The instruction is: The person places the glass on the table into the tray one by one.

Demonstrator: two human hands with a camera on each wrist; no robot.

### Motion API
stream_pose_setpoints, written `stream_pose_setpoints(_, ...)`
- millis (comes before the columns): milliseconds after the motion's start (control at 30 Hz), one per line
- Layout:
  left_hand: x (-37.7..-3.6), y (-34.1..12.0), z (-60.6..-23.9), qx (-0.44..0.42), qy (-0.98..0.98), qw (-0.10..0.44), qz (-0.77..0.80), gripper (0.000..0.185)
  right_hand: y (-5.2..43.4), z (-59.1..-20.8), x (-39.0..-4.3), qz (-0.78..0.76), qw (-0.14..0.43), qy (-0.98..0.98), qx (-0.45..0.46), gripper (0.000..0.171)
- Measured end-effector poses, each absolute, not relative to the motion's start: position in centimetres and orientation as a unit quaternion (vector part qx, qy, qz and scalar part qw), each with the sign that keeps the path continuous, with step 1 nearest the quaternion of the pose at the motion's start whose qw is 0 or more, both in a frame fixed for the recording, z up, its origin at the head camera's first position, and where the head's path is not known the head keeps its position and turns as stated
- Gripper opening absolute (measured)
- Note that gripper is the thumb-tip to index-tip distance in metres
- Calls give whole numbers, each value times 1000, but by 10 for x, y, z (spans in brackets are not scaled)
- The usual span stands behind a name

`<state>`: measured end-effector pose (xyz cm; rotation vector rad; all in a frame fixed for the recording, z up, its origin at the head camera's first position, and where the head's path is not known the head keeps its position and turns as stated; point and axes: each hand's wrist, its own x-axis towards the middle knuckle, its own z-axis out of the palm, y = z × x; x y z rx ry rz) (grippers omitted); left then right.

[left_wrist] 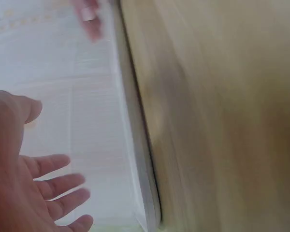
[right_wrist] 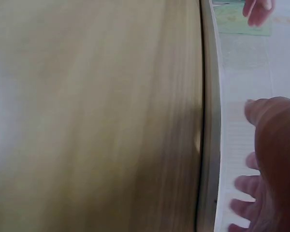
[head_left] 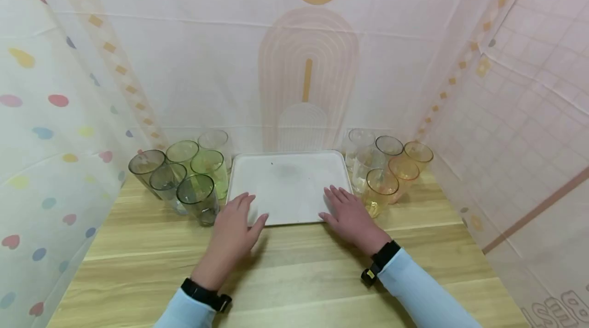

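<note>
A white rectangular tray (head_left: 287, 172) lies in the middle of the wooden table (head_left: 294, 272). My left hand (head_left: 236, 220) lies flat with straight fingers over the tray's front left corner. My right hand (head_left: 347, 210) lies flat over its front right corner. Neither hand holds anything. In the left wrist view the left hand (left_wrist: 34, 179) hovers spread above the tray (left_wrist: 106, 121). The right wrist view shows the right hand (right_wrist: 270, 164) over the tray's edge (right_wrist: 215, 145), blurred.
Several grey and green tumblers (head_left: 184, 174) stand left of the tray. Several clear, amber and yellow tumblers (head_left: 386, 169) stand to its right. Patterned fabric walls close in the back and both sides.
</note>
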<state>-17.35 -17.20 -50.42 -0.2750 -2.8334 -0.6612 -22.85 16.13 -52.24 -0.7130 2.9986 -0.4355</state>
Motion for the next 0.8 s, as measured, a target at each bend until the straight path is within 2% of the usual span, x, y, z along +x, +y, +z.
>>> stream_pose_setpoints(200,-140,-198,-495,-15,-929,141,-341,33,168,-525,-219,-133,31,962,-236,69)
stream_pose_setpoints(300,-129,-215,-495,48,-901,188,-388,20,170,-527,-219,-132,27,962,-239,67)
stream_pose_setpoints(367,-127,-224,-497,83,-879,225,-412,19,170,-528,-219,-136,23,961,-239,66)
stream_pose_setpoints(433,-129,-232,-498,110,-855,257,-437,27,171,-530,-220,-138,19,961,-240,65)
stream_pose_setpoints(500,-133,-238,-500,133,-836,269,-459,42,172,-532,-220,-138,17,960,-241,65)
stream_pose_setpoints(667,-146,-244,-500,161,-811,264,-497,80,173,-534,-220,-135,12,960,-245,65)
stream_pose_setpoints(800,-157,-242,-498,168,-804,258,-508,96,173,-535,-221,-139,8,959,-246,64)
